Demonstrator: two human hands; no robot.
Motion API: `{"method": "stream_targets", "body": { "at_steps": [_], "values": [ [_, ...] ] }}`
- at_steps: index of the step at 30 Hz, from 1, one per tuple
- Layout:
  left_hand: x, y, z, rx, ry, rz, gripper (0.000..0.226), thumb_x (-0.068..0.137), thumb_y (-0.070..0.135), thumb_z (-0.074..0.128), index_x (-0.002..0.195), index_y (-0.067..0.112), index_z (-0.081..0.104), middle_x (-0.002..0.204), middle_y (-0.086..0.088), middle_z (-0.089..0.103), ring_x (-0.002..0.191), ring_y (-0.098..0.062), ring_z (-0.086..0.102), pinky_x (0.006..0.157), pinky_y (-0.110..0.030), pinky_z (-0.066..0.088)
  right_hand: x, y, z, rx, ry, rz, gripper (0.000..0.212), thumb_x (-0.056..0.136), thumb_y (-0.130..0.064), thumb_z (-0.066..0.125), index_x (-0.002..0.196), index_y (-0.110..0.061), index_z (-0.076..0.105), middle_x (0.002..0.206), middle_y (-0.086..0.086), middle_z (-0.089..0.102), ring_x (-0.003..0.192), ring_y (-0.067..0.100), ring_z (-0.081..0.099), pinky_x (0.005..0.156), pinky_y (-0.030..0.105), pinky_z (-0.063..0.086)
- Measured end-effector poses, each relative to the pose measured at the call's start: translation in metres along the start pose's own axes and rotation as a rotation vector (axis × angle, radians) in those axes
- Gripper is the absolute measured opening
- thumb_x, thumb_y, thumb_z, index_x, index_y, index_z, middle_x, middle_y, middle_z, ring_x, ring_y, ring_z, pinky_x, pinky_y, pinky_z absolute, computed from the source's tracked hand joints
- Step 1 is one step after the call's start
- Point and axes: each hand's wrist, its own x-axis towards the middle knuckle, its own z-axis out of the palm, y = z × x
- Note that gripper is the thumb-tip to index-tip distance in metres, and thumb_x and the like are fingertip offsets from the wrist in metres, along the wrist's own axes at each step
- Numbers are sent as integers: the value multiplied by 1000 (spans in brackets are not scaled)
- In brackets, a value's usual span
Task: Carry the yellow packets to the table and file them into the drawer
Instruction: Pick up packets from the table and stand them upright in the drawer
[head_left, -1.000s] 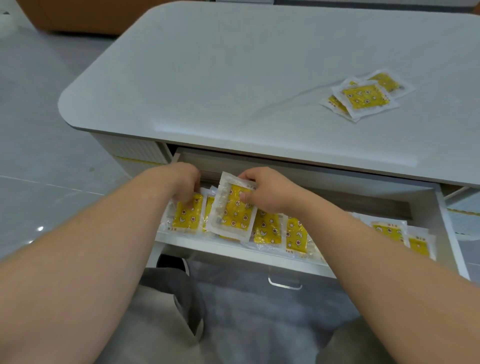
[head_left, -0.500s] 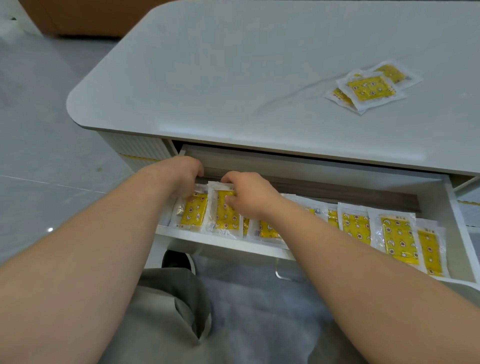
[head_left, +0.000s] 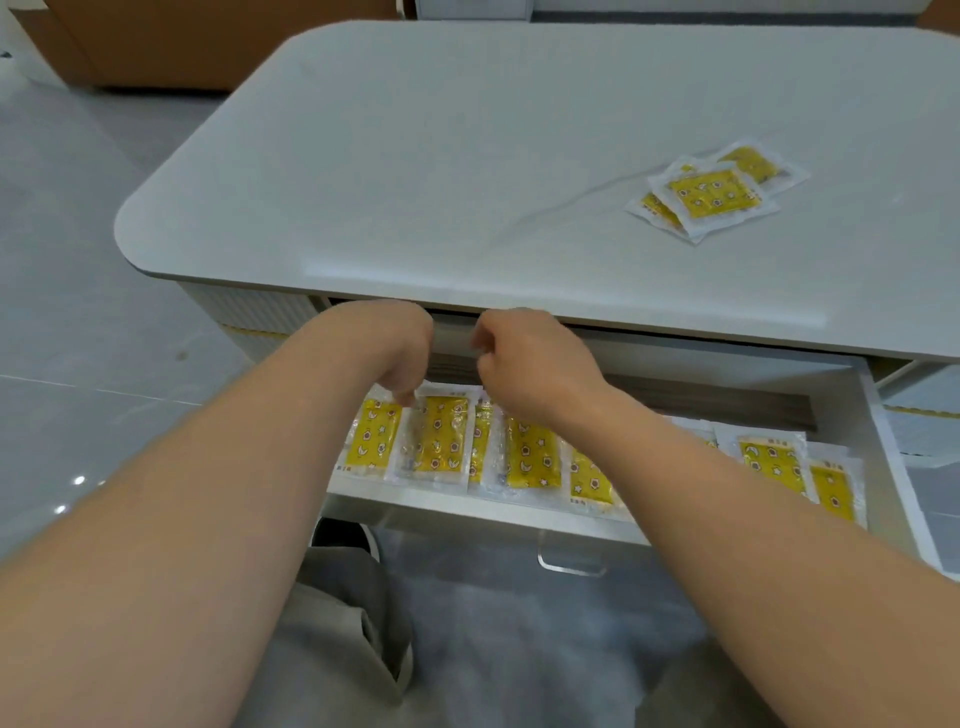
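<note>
A broad white table with rounded corners (head_left: 467, 156) fills the upper view above a pale tiled floor (head_left: 78, 312). Its long white drawer (head_left: 467, 512) is pulled open toward the person, and a small clear handle (head_left: 571, 566) shows under the front edge. Inside the drawer, a row of yellow packets in clear wrappers (head_left: 530, 454) overlaps from left to right. The 2 bare forearms reach in over the left part of the row. The left hand (head_left: 387, 348) curls downward, its fingertips touching the top edge of the 2nd packet from the left (head_left: 439, 434); I cannot tell whether it pinches it. The right hand (head_left: 530, 364) hovers just beside it with fingers curled inward, and its grip cannot be told either. A loose pile of 3 more yellow packets (head_left: 714, 192) lies on the tabletop, well apart to the right.
</note>
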Motion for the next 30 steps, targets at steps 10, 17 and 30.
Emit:
{"method": "stream_targets", "body": {
  "at_steps": [10, 17, 30],
  "values": [
    [-14, 64, -54, -473, 513, 221, 20, 100, 39, 58, 101, 21, 66, 93, 5, 67, 92, -18, 63, 78, -34, 50, -15, 96, -98, -3, 411, 261, 32, 91, -8, 45, 111, -18, 66, 120, 4, 62, 116, 27, 53, 90, 42, 49],
    [9, 120, -56, -455, 730, 373, 40, 106, 39, 45, 143, 23, 50, 143, 4, 55, 130, -21, 50, 105, -39, 41, 10, 166, -100, -133, 282, 339, 53, 106, -40, 39, 154, -19, 35, 165, 4, 28, 152, 31, 19, 116, 54, 28],
    [45, 138, -56, -391, 682, 363, 52, 108, 36, 37, 156, 16, 30, 163, -1, 31, 150, -20, 27, 116, -40, 27, 7, 172, -102, -415, 192, 312, 56, 105, -56, 24, 150, -28, 43, 138, 16, 47, 134, 37, 35, 111, 51, 26]
  ]
}}
